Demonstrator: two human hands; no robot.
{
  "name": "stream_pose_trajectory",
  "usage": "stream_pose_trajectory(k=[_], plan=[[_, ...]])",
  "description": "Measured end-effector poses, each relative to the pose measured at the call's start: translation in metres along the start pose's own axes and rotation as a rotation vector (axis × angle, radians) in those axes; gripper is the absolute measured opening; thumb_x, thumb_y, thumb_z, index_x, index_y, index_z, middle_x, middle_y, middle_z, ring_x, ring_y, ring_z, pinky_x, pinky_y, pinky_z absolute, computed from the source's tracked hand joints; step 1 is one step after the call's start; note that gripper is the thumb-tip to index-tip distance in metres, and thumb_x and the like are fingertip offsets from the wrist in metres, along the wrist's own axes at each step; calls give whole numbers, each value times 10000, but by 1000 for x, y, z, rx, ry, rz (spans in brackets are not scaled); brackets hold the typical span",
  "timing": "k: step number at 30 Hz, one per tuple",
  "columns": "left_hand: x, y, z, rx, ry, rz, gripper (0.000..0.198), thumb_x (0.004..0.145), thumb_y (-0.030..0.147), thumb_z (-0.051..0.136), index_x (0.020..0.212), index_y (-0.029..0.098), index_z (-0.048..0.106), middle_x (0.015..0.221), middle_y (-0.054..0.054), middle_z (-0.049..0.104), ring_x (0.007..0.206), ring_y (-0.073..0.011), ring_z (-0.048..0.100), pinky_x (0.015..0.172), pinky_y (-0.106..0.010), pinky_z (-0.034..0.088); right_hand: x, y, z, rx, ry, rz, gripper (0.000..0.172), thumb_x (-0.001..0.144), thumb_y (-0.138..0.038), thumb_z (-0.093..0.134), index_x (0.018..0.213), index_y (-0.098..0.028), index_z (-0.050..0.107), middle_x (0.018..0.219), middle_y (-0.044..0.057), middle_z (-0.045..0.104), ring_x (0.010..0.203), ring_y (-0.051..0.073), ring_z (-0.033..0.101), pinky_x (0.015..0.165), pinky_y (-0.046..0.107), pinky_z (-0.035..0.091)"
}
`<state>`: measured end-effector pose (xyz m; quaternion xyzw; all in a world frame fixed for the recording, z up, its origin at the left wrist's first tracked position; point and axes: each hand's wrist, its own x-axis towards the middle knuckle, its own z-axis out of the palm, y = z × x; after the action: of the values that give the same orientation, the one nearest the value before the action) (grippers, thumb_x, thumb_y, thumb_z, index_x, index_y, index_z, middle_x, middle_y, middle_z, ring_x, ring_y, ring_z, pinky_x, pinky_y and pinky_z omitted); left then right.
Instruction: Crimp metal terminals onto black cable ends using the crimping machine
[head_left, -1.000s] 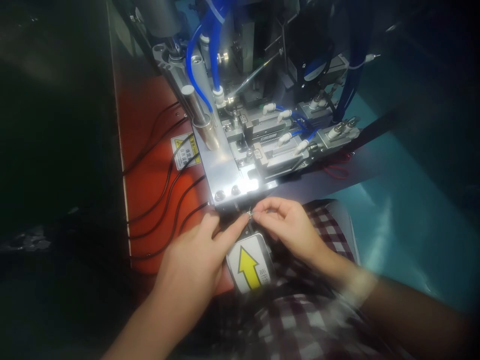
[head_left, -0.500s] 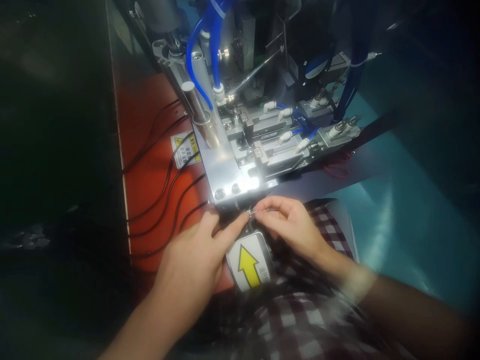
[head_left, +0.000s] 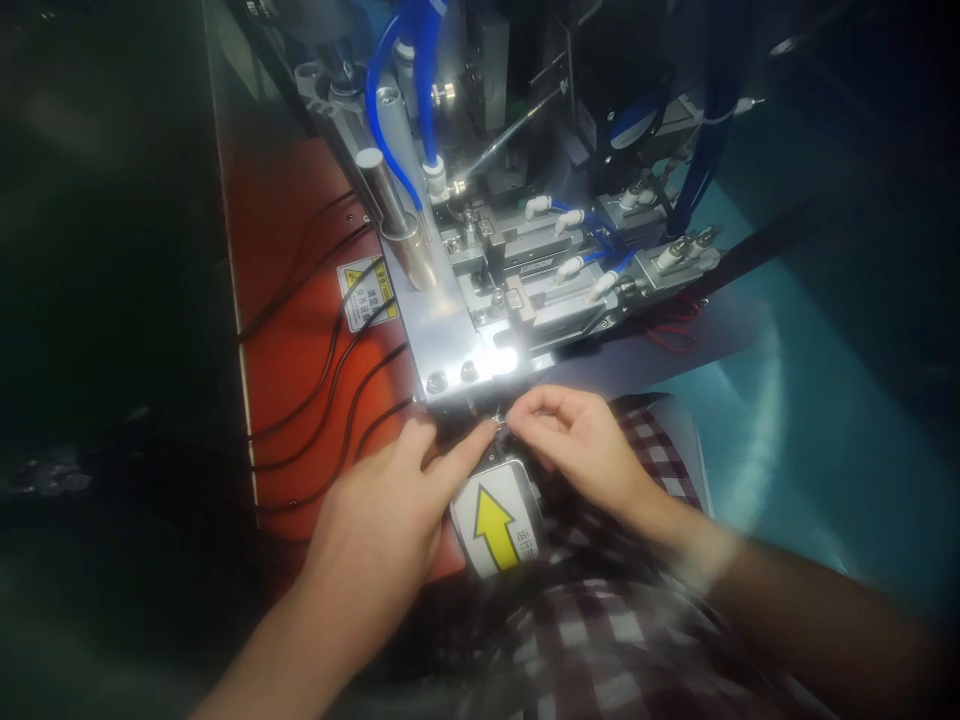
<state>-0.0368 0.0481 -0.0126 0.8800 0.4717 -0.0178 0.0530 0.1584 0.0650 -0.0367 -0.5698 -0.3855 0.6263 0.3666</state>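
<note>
Just below the front edge of the metal machine block [head_left: 450,345], a tiny shiny piece [head_left: 499,420] sits between my two hands. It is too small to name. My right hand [head_left: 574,430] has thumb and forefinger pinched together at its right side; whatever lies between those fingertips is mostly hidden. From the left, my left hand [head_left: 382,510] reaches in with one digit stretched out, its tip touching or very close to the piece. The other visible finger is bent against the block's lower edge, apart from the stretched one. Below the fingertips is a white plate with a yellow arrow [head_left: 495,525].
Blue air hoses [head_left: 429,90] and small cylinders with white fittings [head_left: 570,270] stand behind the block. Black cables [head_left: 330,370] cross the orange base [head_left: 300,250] at left, near a warning label [head_left: 367,295]. A checkered cloth [head_left: 592,640] covers my lap.
Both hands keep nearly the same pose at the tiny piece. A thin bright line at my right fingertips shows less now. The whole view has shifted slightly.
</note>
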Motion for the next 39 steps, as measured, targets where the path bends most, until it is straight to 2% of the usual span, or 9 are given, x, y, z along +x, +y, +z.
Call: stream_pose_trajectory(k=[17, 23, 34, 39], plan=[[0, 1, -1, 30, -8, -19, 621, 858, 91, 385, 1400, 388, 446, 857, -28, 445, 594, -132, 473, 460, -225, 228, 2, -11, -3, -24, -42, 62, 100, 766, -183, 632, 685, -127, 614, 478, -81, 481, 426, 48, 415, 412, 174, 319], [2, 1, -2, 50, -52, -31, 640, 861, 71, 387, 1413, 392, 431, 877, -35, 471, 633, -141, 516, 465, -221, 267, 1, -11, -3, -46, -47, 57, 81, 758, -179, 636, 693, -133, 622, 514, -68, 506, 438, 53, 427, 421, 180, 345], [-1, 0, -1, 68, -28, -21, 645, 865, 69, 384, 1413, 407, 424, 903, -33, 482, 549, -120, 436, 468, -226, 274, 3, -10, -5, -99, -54, 35, 36, 744, -152, 627, 712, -136, 632, 578, -45, 549, 457, 61, 467, 435, 185, 375], [0, 1, 0, 71, -12, -26, 643, 863, 78, 395, 1409, 415, 424, 893, -29, 472, 518, -108, 393, 457, -225, 232, 4, -11, -6, -111, -49, 39, 30, 737, -153, 622, 715, -137, 635, 582, -41, 557, 453, 66, 472, 437, 193, 376]])
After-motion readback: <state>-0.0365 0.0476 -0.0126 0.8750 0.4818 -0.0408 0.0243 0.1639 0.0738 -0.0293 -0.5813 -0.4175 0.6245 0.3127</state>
